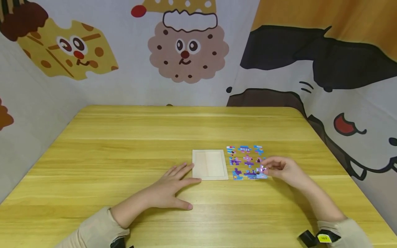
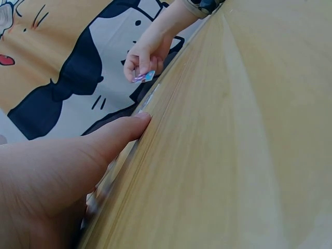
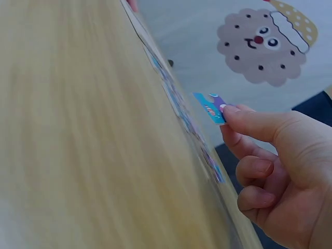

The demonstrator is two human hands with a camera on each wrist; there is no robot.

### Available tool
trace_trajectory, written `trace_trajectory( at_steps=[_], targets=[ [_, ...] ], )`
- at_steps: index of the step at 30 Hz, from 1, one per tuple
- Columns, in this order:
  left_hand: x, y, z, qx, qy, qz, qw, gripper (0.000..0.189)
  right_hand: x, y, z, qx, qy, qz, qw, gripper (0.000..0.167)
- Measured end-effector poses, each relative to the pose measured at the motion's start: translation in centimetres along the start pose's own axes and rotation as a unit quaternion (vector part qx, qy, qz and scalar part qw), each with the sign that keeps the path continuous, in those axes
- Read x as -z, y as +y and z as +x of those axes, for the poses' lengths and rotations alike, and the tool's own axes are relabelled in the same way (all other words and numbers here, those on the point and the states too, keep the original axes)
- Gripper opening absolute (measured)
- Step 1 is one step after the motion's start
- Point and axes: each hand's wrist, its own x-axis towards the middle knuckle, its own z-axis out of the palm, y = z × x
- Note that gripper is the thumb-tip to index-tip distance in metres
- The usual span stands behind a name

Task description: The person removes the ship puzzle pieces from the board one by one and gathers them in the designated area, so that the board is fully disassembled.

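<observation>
My right hand point(image 1: 283, 168) pinches a jigsaw puzzle piece point(image 3: 208, 108) between thumb and forefinger, lifted above the table. The piece is blue and purple with printed details. Below and beside it, several other jigsaw pieces point(image 1: 245, 149) lie in loose rows, some partly hidden by the right hand. A square, pale wooden puzzle tray point(image 1: 210, 165) lies just left of them, its inside bare. With fingers spread, my left hand point(image 1: 165, 189) rests on the table, fingertips at the tray's left edge and lower left corner. In the left wrist view its thumb point(image 2: 122, 132) stretches out straight.
The light wood table point(image 1: 124, 137) extends around the tray and pieces on all sides. Behind it hangs a cloth backdrop point(image 1: 124, 89) printed with cartoon figures. Dark devices are strapped at both wrists, one with a yellow label point(image 1: 324, 238).
</observation>
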Motion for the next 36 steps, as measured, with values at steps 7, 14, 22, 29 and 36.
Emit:
trace_trajectory(
  at_steps=[7, 14, 22, 29, 36],
  targets=[
    [0.0, 0.0, 0.0, 0.001, 0.001, 0.003, 1.0000, 0.076, 1.3, 0.9, -0.2, -0.010, -0.009, -0.013, 0.9998, 0.022],
    [0.0, 0.0, 0.0, 0.002, -0.001, 0.003, 1.0000, 0.076, 1.9, 1.5, -0.3, -0.024, -0.015, -0.012, 0.9995, 0.024],
    [0.1, 0.1, 0.0, 0.004, -0.003, 0.000, 1.0000, 0.076, 1.9, 1.5, -0.3, -0.034, -0.003, -0.034, 0.9988, 0.024],
    [0.1, 0.1, 0.0, 0.002, -0.003, 0.000, 1.0000, 0.075, 1.4, 1.7, -0.3, -0.025, 0.020, -0.106, 0.9939, 0.020],
    [0.1, 0.1, 0.1, 0.004, -0.005, 0.003, 1.0000, 0.076, 0.9, 1.9, -0.6, -0.002, 0.034, -0.194, 0.9803, 0.014]
  ],
)
